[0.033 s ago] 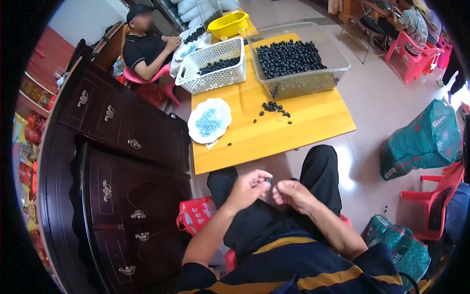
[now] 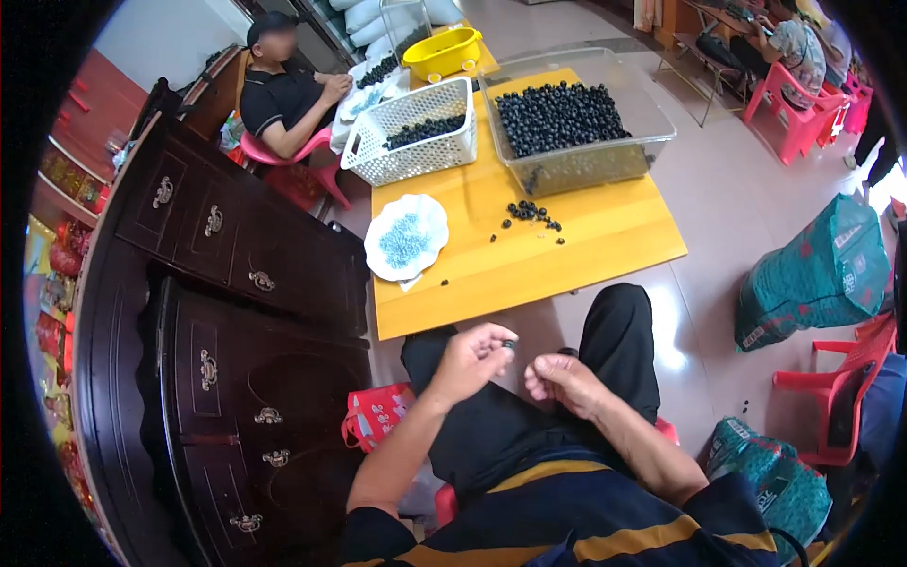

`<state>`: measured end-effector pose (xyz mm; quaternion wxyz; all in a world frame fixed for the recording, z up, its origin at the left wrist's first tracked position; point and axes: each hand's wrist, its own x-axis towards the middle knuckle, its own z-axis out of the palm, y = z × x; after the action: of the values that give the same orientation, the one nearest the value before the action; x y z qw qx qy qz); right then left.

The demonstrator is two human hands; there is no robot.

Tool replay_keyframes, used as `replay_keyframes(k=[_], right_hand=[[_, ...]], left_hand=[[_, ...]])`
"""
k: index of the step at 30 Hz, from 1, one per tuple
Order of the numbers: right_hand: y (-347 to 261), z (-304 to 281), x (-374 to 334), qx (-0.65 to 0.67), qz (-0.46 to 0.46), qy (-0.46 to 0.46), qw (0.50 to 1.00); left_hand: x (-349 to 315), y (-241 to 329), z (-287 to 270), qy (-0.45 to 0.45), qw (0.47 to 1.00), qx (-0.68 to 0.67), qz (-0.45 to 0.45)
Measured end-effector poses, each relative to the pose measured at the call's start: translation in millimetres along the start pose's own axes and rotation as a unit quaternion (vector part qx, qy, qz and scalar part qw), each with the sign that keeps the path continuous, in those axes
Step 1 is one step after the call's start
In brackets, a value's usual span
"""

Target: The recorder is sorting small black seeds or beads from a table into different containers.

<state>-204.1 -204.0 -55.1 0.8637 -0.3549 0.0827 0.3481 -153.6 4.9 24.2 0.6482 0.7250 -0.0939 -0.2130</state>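
Over my lap, my left hand (image 2: 470, 364) pinches a small round black part (image 2: 509, 345) between thumb and fingertips. Just right of it and apart from it, my right hand (image 2: 569, 382) has thumb and fingers pressed together; whatever is between them is too small or hidden to name. On the yellow table (image 2: 453, 300) ahead lies a loose cluster of similar black parts (image 2: 529, 212). A scalloped white plate (image 2: 377, 232) at the table's left holds many tiny light-blue pieces (image 2: 404, 244).
Behind the cluster stand a clear plastic bin (image 2: 590, 177) full of black parts and a white perforated basket (image 2: 416, 168). Beyond is a yellow tub (image 2: 442, 55). Dark wooden cabinet (image 2: 255, 350) at left; a seated person (image 2: 283, 94) behind it. Teal bags (image 2: 812, 274) at right.
My left hand has shifted slightly left with the black part, widening the gap to my right hand. My right hand has barely moved. The whole view sits a little lower.
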Motion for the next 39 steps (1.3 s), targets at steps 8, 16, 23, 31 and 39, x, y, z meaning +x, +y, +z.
replay_keyframes(k=[8,16,23,31,39], right_hand=[[52.5,-5.2,-6.7,-0.048,0.089,0.002,0.995],[20.9,-13.2,2.3,-0.081,0.03,0.031,0.996],[-2.8,-9.8,-4.1,-0.077,0.005,0.042,0.996],[-7.3,-8.8,-3.8,-0.053,-0.017,0.033,0.998],[-18.1,-9.5,-6.6,0.026,-0.056,0.07,0.996]], left_hand=[[115.1,99.6,-135.8,0.161,0.985,0.029,0.059],[158.5,71.5,-113.8,0.119,0.975,0.178,0.058],[174.4,29.1,-62.7,0.163,0.845,0.492,0.131],[199.3,20.9,-43.5,0.153,0.792,0.564,0.177],[136.2,39.6,3.2,0.058,0.851,0.47,0.228]])
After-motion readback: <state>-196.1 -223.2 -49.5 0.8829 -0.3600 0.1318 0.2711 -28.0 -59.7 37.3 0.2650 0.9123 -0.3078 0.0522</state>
